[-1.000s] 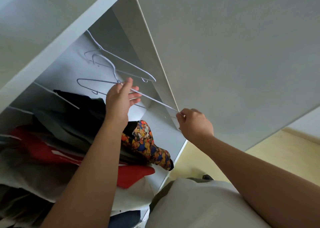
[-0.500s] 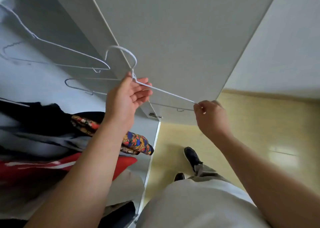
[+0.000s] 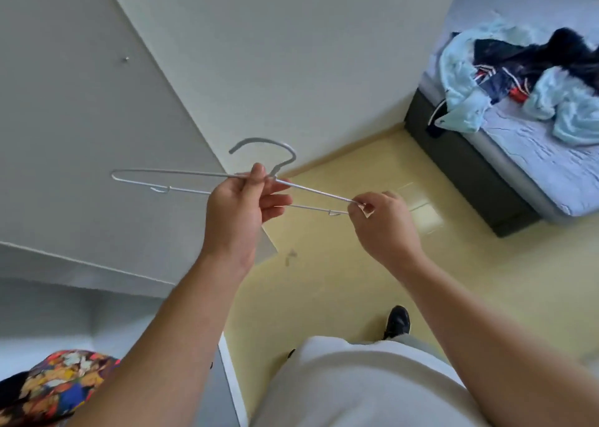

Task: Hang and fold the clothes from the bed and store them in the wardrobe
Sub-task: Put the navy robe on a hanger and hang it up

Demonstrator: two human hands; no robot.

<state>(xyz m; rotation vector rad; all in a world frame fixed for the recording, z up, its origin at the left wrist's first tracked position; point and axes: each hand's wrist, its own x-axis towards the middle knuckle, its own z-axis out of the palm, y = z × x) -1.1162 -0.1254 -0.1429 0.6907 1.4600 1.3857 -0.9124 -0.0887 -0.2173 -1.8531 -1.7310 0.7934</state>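
While pinched at two places, spans left to right as one wire hanger [image 3: 259, 140], long axis dipping slightly to the right, hook up and curling leftward. Gripped at the neck by left hand [image 3: 240, 206], curled round the wire; pinched at the right tip by right hand [image 3: 382, 222]. Held before wardrobe door [image 3: 81, 134], above yellow floor [image 3: 324, 280]. Farther right, one bed [image 3: 534, 167] bearing one heap of clothes [image 3: 518, 70].
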